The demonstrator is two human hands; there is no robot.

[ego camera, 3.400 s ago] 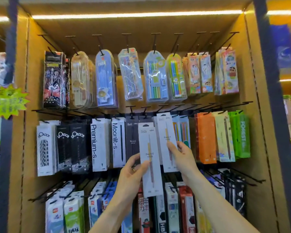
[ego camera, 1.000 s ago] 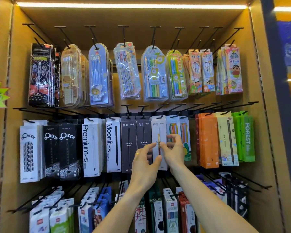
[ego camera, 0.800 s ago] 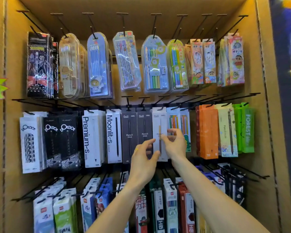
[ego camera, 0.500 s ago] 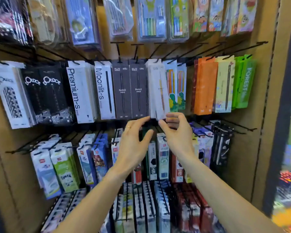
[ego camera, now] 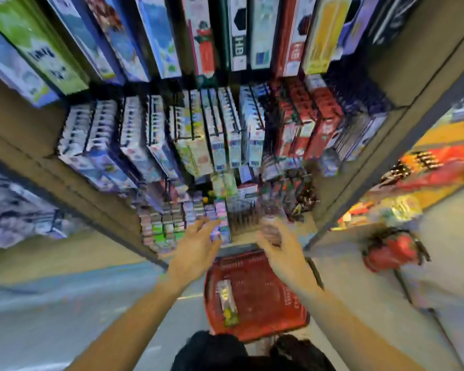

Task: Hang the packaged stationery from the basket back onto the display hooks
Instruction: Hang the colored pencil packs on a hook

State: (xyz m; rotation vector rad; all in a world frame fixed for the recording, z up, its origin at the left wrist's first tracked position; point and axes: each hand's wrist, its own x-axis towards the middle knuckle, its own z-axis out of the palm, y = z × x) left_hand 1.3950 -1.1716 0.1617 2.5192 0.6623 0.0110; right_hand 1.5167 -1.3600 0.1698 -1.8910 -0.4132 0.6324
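I look steeply down and the picture is blurred by motion. A red basket (ego camera: 268,295) stands on the floor in front of the display. One clear blister pack (ego camera: 227,301) with yellow contents lies in its left half. My left hand (ego camera: 196,250) hovers above the basket's far left corner, fingers spread and holding nothing. My right hand (ego camera: 281,247) hovers over the far right rim, fingers loosely spread, also holding nothing. Rows of packaged pencils (ego camera: 214,129) hang on the hooks above the basket.
Brown side panels (ego camera: 386,108) frame the display on both sides. A red object on a thin stand (ego camera: 391,250) is on the floor to the right. My dark-clad knees (ego camera: 241,352) sit just below the basket. Grey floor (ego camera: 51,303) lies on the left.
Both hands let go of the white pencil box, now hung on the middle row. My view swung sharply down from the hooks to the basket, and both hands dropped toward it.
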